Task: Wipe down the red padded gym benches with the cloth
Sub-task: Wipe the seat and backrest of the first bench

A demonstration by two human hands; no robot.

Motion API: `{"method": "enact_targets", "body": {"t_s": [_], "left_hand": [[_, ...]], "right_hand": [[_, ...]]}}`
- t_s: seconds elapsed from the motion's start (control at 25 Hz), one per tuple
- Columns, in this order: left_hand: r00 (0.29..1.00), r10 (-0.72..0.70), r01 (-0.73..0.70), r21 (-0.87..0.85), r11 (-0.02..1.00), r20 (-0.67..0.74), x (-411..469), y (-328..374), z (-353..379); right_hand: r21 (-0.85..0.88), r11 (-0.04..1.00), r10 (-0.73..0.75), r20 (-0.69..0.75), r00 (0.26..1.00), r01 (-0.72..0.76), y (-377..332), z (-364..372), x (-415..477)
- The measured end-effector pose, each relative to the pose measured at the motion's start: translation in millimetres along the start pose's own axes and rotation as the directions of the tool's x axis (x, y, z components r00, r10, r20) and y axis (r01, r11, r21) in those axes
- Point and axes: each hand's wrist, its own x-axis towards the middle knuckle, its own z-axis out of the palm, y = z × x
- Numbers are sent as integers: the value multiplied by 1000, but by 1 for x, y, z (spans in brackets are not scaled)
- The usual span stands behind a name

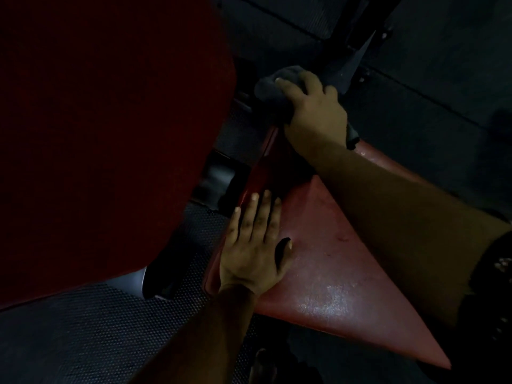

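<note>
Head view, dim light. Left hand (pixel 255 253) laid flat on the left edge of the red seat pad (pixel 332 273), fingers straight and spread, gripping nothing. Right hand (pixel 313 112) out at the far narrow end of that pad, fingers curled over the dark cloth (pixel 268 87), bunched and pressed against that end. Big red back pad (pixel 97 134) looming left of the seat pad, dotted floor mat (pixel 83 342) beneath.
</note>
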Motion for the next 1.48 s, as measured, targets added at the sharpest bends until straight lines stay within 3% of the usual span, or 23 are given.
{"method": "enact_targets", "body": {"t_s": [0.08,0.16,0.36,0.48,0.52,0.6,0.68,0.84,1.04,1.12,1.28,1.36,1.48], "left_hand": [[1000,3,-3,-3,1000,1,0,0,-1],[1000,3,-3,-12,1000,8,0,0,-2],[1000,-4,4,-24,1000,6,1,1,-6],[999,-36,36,-13,999,4,3,1,-6],[999,-41,41,6,999,9,2,2,-6],[999,-31,28,64,998,37,2,1,-8],[998,-7,0,118,993,56,4,0,-8],[997,-36,26,137,990,70,4,-1,-8],[997,-49,40,140,989,56,2,-1,-5],[998,-36,29,131,991,49,2,-2,-5],[998,-30,23,129,991,50,2,-2,-5],[998,-26,19,132,991,54,1,-3,-4],[998,-44,40,99,994,41,2,-3,-3]], "right_hand": [[-9,974,-227,10,974,227,7,-1,-2],[0,954,-299,48,953,299,11,-5,3],[-1,999,-35,35,999,36,3,-2,13],[219,942,206,216,955,-253,9,-7,43],[282,910,216,301,929,-303,13,-13,51],[315,914,130,368,921,-255,21,-23,52],[313,929,84,337,938,-196,36,-29,33],[323,885,228,327,917,-335,94,-31,-26],[184,817,454,379,806,-546,132,-33,-57],[238,838,399,345,850,-490,110,-29,-35],[278,938,116,314,942,-208,63,-34,-11],[180,966,119,322,939,-184,67,-39,-19],[108,946,257,323,911,-305,112,-40,-51]]}}
